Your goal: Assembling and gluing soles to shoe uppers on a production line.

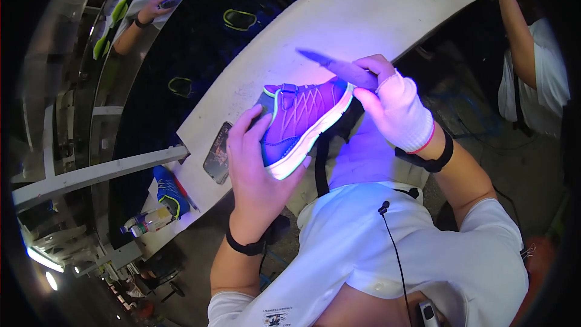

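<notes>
My left hand [249, 160] is bare and grips a sneaker [305, 112] by its heel, thumb near the sole and fingers at the collar. The shoe is purple and dark, with a strap, crossed laces and a pale sole; violet light falls on it. Its toe points up and to the right. In my right hand [396, 106], which wears a white knit glove with bare fingertips, is a knife [333, 66] with a long pointed blade. The blade lies across the toe end and points up and left; its handle is hidden. I cannot tell whether it touches the shoe.
A white bench [266, 42] curves behind the shoe, with a dark flat rectangular object [216, 152] on it. Beyond runs a dark belt [200, 54] carrying shoes. A pale bar [100, 175], a blue shoe [170, 192] and a bottle [150, 220] are at left. Other people work at both sides.
</notes>
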A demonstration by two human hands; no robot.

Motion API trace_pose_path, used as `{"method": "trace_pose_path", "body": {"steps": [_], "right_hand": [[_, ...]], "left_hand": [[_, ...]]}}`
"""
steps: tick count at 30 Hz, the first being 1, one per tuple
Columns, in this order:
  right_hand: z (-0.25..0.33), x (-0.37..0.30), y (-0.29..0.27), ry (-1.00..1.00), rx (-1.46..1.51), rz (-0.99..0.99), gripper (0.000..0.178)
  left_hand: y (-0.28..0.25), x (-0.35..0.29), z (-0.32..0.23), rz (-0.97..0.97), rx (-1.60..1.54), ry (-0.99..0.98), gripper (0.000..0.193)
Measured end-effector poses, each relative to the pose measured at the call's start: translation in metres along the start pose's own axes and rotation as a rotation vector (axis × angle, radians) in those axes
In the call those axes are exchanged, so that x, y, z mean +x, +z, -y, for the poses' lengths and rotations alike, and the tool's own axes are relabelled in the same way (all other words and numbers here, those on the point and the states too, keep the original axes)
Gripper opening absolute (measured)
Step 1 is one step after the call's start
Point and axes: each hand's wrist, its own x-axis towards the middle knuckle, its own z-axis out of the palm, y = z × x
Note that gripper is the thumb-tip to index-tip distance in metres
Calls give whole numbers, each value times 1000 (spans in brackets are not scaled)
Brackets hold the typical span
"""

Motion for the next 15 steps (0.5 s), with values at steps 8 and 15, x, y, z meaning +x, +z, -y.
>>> {"method": "trace_pose_path", "body": {"steps": [8, 15], "right_hand": [[16, 2, -36, -91, 144, -22, 41], [20, 18, -20, 375, 916, 6, 40]], "left_hand": [[-1, 8, 5, 23, 12, 31, 82], [1, 5, 3, 11, 45, 75, 82]]}}
